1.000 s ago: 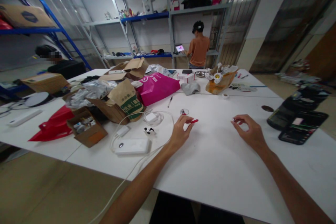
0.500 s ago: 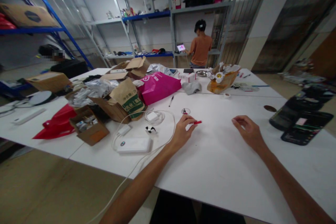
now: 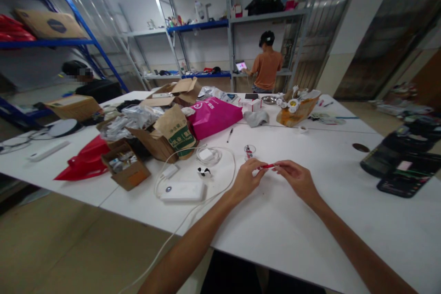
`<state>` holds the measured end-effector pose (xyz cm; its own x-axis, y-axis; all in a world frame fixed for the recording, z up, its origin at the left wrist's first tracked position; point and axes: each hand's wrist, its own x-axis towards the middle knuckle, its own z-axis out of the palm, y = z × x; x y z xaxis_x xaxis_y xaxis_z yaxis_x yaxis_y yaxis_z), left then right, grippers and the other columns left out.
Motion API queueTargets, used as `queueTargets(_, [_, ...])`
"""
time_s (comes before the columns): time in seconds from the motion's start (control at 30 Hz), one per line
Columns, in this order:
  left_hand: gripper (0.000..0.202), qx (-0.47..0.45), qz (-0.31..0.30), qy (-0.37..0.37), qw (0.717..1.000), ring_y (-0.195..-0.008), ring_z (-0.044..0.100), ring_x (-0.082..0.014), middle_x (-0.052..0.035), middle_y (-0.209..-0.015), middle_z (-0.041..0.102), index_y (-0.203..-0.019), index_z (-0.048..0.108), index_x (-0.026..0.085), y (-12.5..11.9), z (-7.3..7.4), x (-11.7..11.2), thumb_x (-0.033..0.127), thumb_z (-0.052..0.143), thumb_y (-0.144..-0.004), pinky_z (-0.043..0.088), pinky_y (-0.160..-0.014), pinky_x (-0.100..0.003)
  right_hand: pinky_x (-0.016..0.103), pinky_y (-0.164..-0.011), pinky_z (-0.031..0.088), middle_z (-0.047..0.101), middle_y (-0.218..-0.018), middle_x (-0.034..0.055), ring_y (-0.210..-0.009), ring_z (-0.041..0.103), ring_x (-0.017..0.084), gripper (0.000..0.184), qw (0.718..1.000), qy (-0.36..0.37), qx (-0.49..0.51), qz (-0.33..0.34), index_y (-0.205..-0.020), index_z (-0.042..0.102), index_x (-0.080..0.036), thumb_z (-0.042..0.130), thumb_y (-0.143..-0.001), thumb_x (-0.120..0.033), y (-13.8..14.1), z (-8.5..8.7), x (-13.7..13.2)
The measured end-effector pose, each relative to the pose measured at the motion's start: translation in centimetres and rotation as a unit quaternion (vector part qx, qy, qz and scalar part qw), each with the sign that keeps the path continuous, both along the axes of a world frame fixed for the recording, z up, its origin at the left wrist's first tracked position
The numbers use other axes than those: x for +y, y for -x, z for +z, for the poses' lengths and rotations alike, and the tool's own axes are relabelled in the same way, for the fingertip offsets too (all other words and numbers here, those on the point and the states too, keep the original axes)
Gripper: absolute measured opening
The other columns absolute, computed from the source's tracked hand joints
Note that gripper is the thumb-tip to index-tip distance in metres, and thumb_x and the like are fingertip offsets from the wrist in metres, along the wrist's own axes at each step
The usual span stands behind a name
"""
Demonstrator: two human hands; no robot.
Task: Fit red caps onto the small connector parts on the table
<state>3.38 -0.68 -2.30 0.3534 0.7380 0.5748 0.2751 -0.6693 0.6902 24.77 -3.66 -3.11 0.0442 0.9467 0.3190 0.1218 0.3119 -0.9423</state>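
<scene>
Low over the white table, my left hand [image 3: 248, 177] pinches one end of a small red stick-shaped thing [image 3: 268, 166]. At its other end, the thumb and fingertips of my right hand [image 3: 296, 179] close on it as well, so it bridges the two hands. Its exact kind is too small to make out. Just beyond my left hand stands a small clear cup [image 3: 250, 150] with small red and dark things in it. A dark pen [image 3: 230, 135] lies farther off.
Left of my arms are a white power bank [image 3: 182, 191], a coiled white cable [image 3: 219, 156] and a small black-and-white object [image 3: 204, 172]. Cartons and a magenta bag [image 3: 217, 117] crowd behind. To the right, a phone [image 3: 409, 172] leans on a dark bottle [image 3: 382, 151]. Two people are beyond the table.
My right hand has moved left to meet my left hand and has taken the free end of the red stick-shaped thing. The view has shifted slightly.
</scene>
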Motion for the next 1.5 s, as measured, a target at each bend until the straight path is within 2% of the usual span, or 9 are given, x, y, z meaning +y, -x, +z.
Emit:
queueTargets(0.13, [0.021,-0.008,-0.026,-0.001,1.0,-0.093,0.071,-0.0201,-0.0093,-0.1,0.076,-0.115,0.083,0.02,0.0,-0.4,0.1,0.033,0.07,-0.105,0.058,-0.088,-0.034,0.039,-0.098,0.065,0.078,-0.108,0.0086,-0.1,0.076,0.021,0.044,1.0,-0.005,0.006,-0.025,-0.102,0.079,-0.02,0.083,-0.086,-0.061,0.0,-0.6,-0.6])
queueTargets(0.3, [0.021,0.005,-0.032,0.0,0.999,-0.092,0.072,-0.0198,-0.0097,-0.101,0.076,-0.114,0.084,0.021,-0.1,-0.7,0.1,0.033,0.07,-0.104,0.059,-0.086,-0.033,0.039,-0.099,0.065,0.078,-0.108,0.0073,-0.101,0.075,0.021,0.038,0.999,-0.016,-0.036,-0.015,-0.102,0.081,-0.022,0.082,-0.088,-0.058,-0.4,-0.3,-1.4])
queueTargets(0.67, [0.022,-0.008,-0.046,0.018,0.999,-0.09,0.072,-0.02,-0.0095,-0.099,0.077,-0.112,0.085,0.02,-0.1,0.2,-0.4,0.034,0.071,-0.104,0.059,-0.083,-0.033,0.039,-0.096,0.063,0.077,-0.11,0.0053,-0.101,0.075,0.022,0.029,0.993,-0.055,-0.099,-0.012,-0.106,0.081,-0.026,0.078,-0.094,-0.052,-0.9,-0.2,-1.7])
queueTargets(0.9, [0.021,-0.015,-0.045,-0.01,0.999,-0.092,0.072,-0.0201,-0.0102,-0.101,0.077,-0.113,0.085,0.021,-0.1,0.1,-0.4,0.033,0.07,-0.104,0.059,-0.083,-0.033,0.035,-0.087,0.06,0.077,-0.094,0.0039,-0.086,0.075,0.02,0.041,0.995,0.028,-0.097,-0.013,-0.105,0.076,-0.023,0.075,-0.093,-0.063,-1.0,-1.2,-1.5])
queueTargets(1.03, [0.02,-0.009,-0.045,-0.027,0.999,-0.092,0.073,-0.0196,-0.01,-0.102,0.077,-0.115,0.085,0.023,0.0,0.1,-0.5,0.032,0.07,-0.104,0.06,-0.083,-0.033,0.031,-0.075,0.056,0.073,-0.081,0.0035,-0.072,0.069,0.016,0.048,0.994,0.042,-0.103,0.003,-0.093,0.073,-0.022,0.064,-0.099,-0.068,-1.0,-1.3,-1.4])
queueTargets(1.2, [0.021,-0.007,-0.049,-0.055,0.997,-0.093,0.072,-0.019,-0.0103,-0.103,0.076,-0.116,0.084,0.023,0.0,-0.2,-0.4,0.032,0.069,-0.105,0.06,-0.083,-0.033,0.028,-0.066,0.053,0.069,-0.073,0.0037,-0.066,0.063,0.014,0.058,0.991,0.062,-0.121,0.017,-0.08,0.069,-0.021,0.052,-0.104,-0.071,-0.7,-0.9,-1.8])
queueTargets(1.27, [0.021,-0.015,-0.045,-0.056,0.997,-0.092,0.072,-0.0188,-0.0101,-0.102,0.076,-0.115,0.084,0.022,-0.1,-0.3,-0.3,0.033,0.069,-0.105,0.06,-0.083,-0.033,0.028,-0.069,0.056,0.071,-0.079,0.0037,-0.069,0.066,0.014,0.053,0.991,0.058,-0.118,0.019,-0.09,0.072,-0.021,0.058,-0.101,-0.071,-0.5,-0.7,-1.8])
queueTargets(1.37, [0.021,-0.033,-0.044,-0.05,0.997,-0.091,0.072,-0.0188,-0.0101,-0.1,0.076,-0.113,0.085,0.02,-0.2,-0.4,-0.1,0.033,0.071,-0.104,0.06,-0.083,-0.032,0.031,-0.079,0.061,0.077,-0.098,0.0052,-0.082,0.073,0.017,0.052,0.994,0.037,-0.1,0.021,-0.116,0.071,-0.021,0.074,-0.092,-0.067,-0.4,-0.7,-1.8])
queueTargets(1.5, [0.021,-0.036,-0.048,-0.042,0.997,-0.091,0.073,-0.0194,-0.0107,-0.1,0.077,-0.114,0.085,0.02,-0.1,-0.3,-0.2,0.033,0.071,-0.104,0.06,-0.083,-0.033,0.033,-0.082,0.06,0.077,-0.093,0.0052,-0.081,0.074,0.018,0.047,0.993,0.025,-0.118,0.009,-0.11,0.073,-0.021,0.073,-0.094,-0.065,-0.7,-0.7,-1.9])
